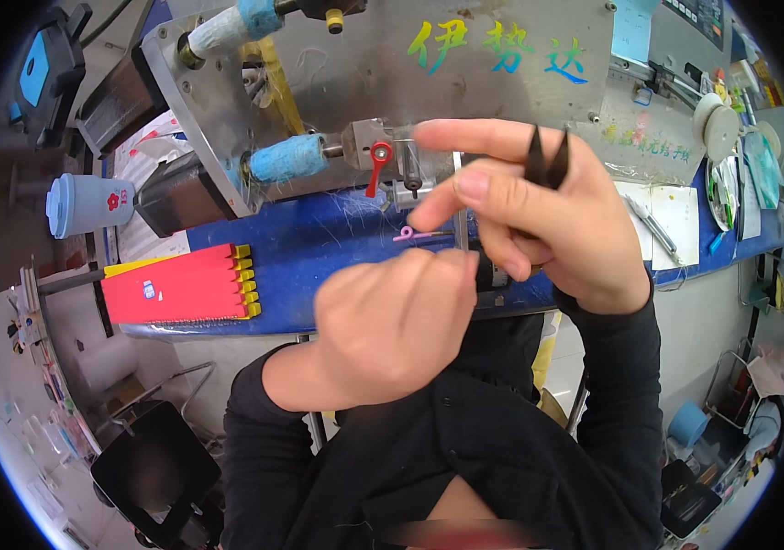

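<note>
My left hand (pixel 397 321) is closed just in front of the machine, back of the hand upward. Its fingertips are hidden, so what it holds cannot be made out. Black tweezers (pixel 553 172) are tucked in my right hand (pixel 548 215), their two pointed tips sticking up past the fingers. The right index finger reaches out to the metal clamp block (pixel 372 142), while the thumb is bent below. A red lever (pixel 380 160) sits on that block, at the end of a spindle wrapped in blue fibre (pixel 289 160). A small purple looped piece (pixel 408 235) shows between the hands.
A steel panel (pixel 355 64) stands behind the blue tabletop (pixel 305 238). At left are red toothed cards (pixel 172 286) with yellow ones beneath, a black motor (pixel 186 197) and a lidded blue cup (pixel 89 206). White spools (pixel 717 124) and a utility knife (pixel 656 229) are at right.
</note>
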Demonstrator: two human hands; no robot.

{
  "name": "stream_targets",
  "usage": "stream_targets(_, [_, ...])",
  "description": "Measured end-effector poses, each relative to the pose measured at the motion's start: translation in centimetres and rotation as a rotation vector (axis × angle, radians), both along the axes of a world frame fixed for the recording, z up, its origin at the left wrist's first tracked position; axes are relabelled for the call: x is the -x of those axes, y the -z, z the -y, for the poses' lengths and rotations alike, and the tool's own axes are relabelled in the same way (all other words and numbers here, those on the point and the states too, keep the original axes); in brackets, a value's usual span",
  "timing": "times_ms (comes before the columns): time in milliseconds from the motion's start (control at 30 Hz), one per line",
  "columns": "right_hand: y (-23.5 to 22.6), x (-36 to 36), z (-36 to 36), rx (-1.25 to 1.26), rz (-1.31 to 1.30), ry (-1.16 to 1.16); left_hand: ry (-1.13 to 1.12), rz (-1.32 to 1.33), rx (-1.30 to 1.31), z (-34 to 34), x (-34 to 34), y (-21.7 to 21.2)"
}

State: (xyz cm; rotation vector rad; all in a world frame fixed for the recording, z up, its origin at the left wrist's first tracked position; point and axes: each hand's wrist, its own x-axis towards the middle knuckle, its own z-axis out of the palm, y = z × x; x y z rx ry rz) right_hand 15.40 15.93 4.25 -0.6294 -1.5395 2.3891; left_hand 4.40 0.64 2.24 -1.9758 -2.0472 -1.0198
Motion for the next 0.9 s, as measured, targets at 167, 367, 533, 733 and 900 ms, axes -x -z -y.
stream_targets(167, [1.2, 1.9, -0.7, -0.173, 0.047, 0.022, -0.041, -0.019, -0.102, 0.0, 1.6, 0.3])
stream_targets(367, [1.8, 2.6, 0.4, -1.296, -0.058, 0.23, -0.427, -0.321, -0.208, 0.4, 4.3, -0.2])
stream_targets(533, [1.5, 2.6, 1.8, -1.561, -0.135, 0.344, -0.454, -0.408, -0.277, -0.8, 5.2, 0.4])
stream_targets(733, [2.0, 3.0, 1.2, -1.333, -0.062, 0.314, -0.442, -0.489, -0.273, -1.0, 5.4, 0.2])
stream_targets(900, [1.6, 3.2, 1.9, -1.422, -0.14, 0.395, -0.493, -0.499, -0.077, -0.5, 4.4, 0.1])
